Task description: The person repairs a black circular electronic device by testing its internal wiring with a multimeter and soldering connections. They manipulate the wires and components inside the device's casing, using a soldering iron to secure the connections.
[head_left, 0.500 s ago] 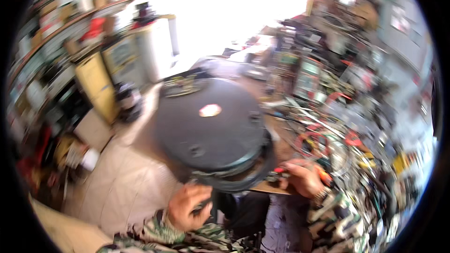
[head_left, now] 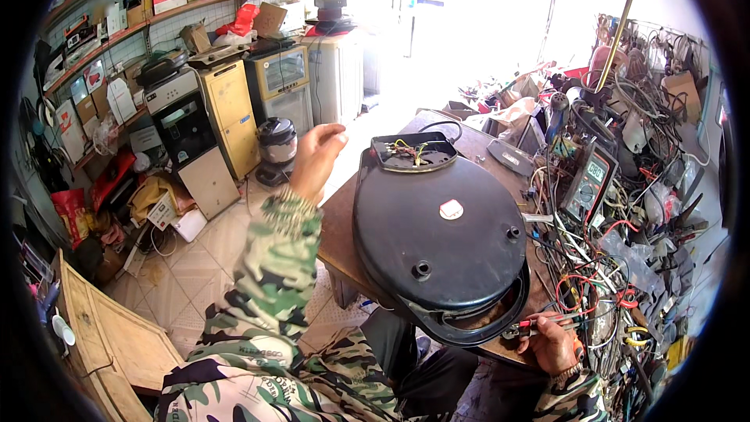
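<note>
A round black electric griddle (head_left: 437, 242) lies underside up, with two stubby feet and a small label. At its far end an open wiring box (head_left: 414, 153) shows yellow-green wires and terminals. My left hand (head_left: 316, 160) is raised beside the box, apart from the griddle, with its fingers bent together; whatever they may hold is hidden. By the griddle's near handle loop (head_left: 512, 309), at the bench edge, my right hand (head_left: 553, 344) is closed around a red test probe (head_left: 539, 319). A multimeter (head_left: 591, 180) with a lit display stands tilted at the right.
The griddle rests on a brown workbench (head_left: 340, 238). Tangled cables (head_left: 578, 266) and tools crowd the right side. A lamp on a brass-coloured stem (head_left: 617, 35) rises behind. Beyond the tiled floor (head_left: 195, 266) stand cabinets, a cooker (head_left: 277, 141) and loaded shelves.
My left hand has risen from near the griddle's front to beside its wiring box. My right hand stays by the handle loop. The view has shifted, placing the griddle further right, and is sharper.
</note>
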### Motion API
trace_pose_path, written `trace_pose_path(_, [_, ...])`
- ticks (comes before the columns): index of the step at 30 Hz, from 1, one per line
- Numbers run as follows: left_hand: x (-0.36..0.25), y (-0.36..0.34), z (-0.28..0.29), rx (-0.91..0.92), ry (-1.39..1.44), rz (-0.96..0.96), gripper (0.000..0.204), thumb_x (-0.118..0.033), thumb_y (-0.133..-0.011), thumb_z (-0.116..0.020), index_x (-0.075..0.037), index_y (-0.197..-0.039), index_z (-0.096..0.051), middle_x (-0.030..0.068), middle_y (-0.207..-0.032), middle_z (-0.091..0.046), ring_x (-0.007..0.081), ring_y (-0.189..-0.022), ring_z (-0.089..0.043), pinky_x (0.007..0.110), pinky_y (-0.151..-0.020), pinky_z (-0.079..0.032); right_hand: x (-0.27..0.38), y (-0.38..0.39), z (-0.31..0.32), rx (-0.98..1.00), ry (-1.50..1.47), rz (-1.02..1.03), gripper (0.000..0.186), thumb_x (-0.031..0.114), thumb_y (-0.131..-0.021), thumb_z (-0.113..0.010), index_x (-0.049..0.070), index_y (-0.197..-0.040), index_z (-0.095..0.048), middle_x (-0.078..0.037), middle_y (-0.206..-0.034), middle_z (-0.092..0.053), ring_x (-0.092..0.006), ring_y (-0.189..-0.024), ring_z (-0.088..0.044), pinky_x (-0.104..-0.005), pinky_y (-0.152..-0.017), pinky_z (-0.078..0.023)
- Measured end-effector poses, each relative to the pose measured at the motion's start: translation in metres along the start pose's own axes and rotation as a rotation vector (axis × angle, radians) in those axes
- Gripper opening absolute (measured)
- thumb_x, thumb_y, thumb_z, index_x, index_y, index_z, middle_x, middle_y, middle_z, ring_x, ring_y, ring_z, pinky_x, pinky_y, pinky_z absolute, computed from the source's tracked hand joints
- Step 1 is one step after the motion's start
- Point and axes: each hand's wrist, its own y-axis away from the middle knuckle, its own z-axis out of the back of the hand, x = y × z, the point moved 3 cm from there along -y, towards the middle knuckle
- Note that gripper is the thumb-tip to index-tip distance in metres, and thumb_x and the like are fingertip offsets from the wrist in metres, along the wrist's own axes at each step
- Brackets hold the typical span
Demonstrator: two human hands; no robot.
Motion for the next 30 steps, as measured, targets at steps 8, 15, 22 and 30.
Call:
trace_pose_path(8, [0.093,-0.057,-0.05,0.001,-0.414,-0.206,0.042,-0.03,-0.095,-0.069,0.005,-0.118,-0.071,0.0142,-0.112,-0.073,0.0226,-0.103,-0.068,0.036,-0.094,-0.051,-0.002,0.022,-0.009,-0.096,-0.081,-0.062,0.031,0.019,-0.098,-0.066,-0.008,-0.113,-0.067,-0.021,-0.102,-0.072,-0.0319,-0.081,-0.071,-0.0443,-0.071,-0.059])
trace_pose_path(15, [0.088,-0.041,0.009,0.068,-0.309,-0.138,0.042,-0.031,-0.096,-0.075,0.006,-0.116,-0.071,0.0058,-0.108,-0.07,0.0108,-0.099,-0.062,0.025,-0.088,-0.048,-0.002,-0.001,-0.013,0.011,-0.05,-0.179,0.027,0.02,-0.1,-0.069,-0.002,-0.114,-0.07,-0.012,-0.096,-0.073,-0.019,-0.072,-0.071,-0.0327,-0.065,-0.057])
trace_pose_path(22, [0.085,-0.033,0.005,0.08,-0.395,-0.097,0.034,-0.025,-0.095,-0.078,0.007,-0.106,-0.075,0.0023,-0.096,-0.073,0.0075,-0.087,-0.062,0.024,-0.08,-0.05,0.002,0.006,-0.017,0.025,-0.012,-0.141,0.029,0.021,-0.101,-0.067,-0.005,-0.115,-0.069,-0.01,-0.095,-0.071,-0.0172,-0.073,-0.072,-0.0314,-0.066,-0.058])
trace_pose_path(30, [0.086,-0.037,0.008,0.059,-0.374,-0.114,0.032,-0.024,-0.095,-0.078,0.006,-0.104,-0.076,0.0024,-0.095,-0.074,0.008,-0.086,-0.064,0.024,-0.08,-0.05,0.004,0.003,-0.02,0.027,0.008,-0.126,0.028,0.021,-0.101,-0.067,-0.004,-0.113,-0.069,-0.008,-0.093,-0.069,-0.0172,-0.073,-0.072,-0.0303,-0.066,-0.058])
